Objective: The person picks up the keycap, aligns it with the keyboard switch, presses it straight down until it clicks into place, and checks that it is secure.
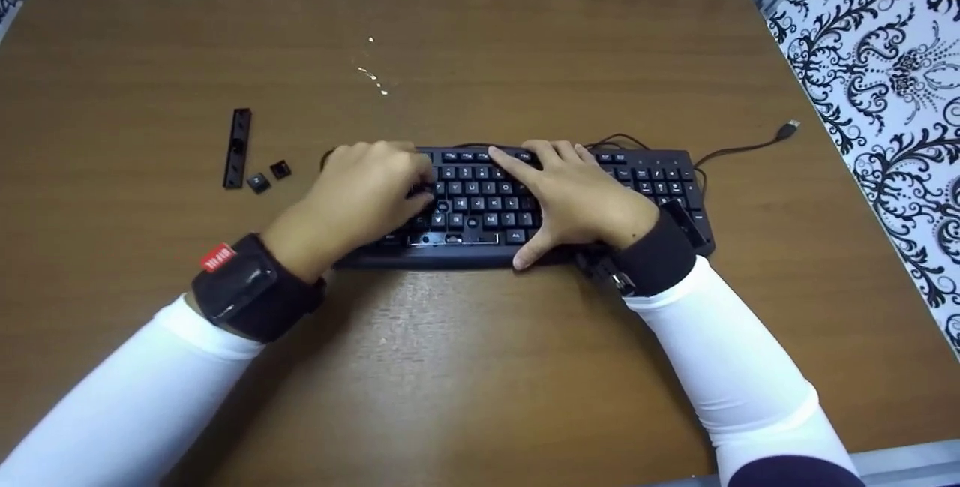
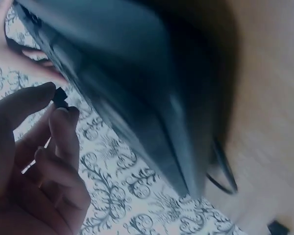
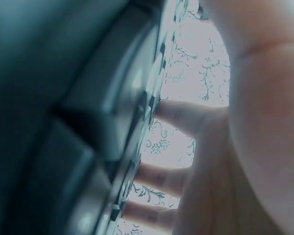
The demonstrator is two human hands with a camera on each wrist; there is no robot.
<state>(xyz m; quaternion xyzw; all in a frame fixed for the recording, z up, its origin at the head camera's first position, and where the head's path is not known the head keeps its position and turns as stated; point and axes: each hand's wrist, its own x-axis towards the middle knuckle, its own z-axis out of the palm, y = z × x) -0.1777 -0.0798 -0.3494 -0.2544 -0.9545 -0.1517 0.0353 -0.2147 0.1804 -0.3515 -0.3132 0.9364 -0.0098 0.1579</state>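
A black keyboard (image 1: 465, 254) lies on the table, its space bar slot bare and a few key positions without caps. My left hand (image 1: 367, 187) is over its left end, pinching a small black keycap (image 2: 60, 97) between thumb and index finger, as the left wrist view shows. My right hand (image 1: 577, 198) rests spread across the right-centre keys, thumb at the front edge and straight fingertips near the back edge. Left of the keyboard are a long black space bar (image 1: 237, 148) and two loose keycaps, one nearer (image 1: 259, 183) and one farther (image 1: 280, 169).
The keyboard's cable (image 1: 742, 149) runs behind it and ends in a USB plug (image 1: 787, 130) at the right. Small bright specks (image 1: 373, 77) show on the brown table (image 1: 525, 37). Patterned black-and-white covering (image 1: 885, 82) borders the table.
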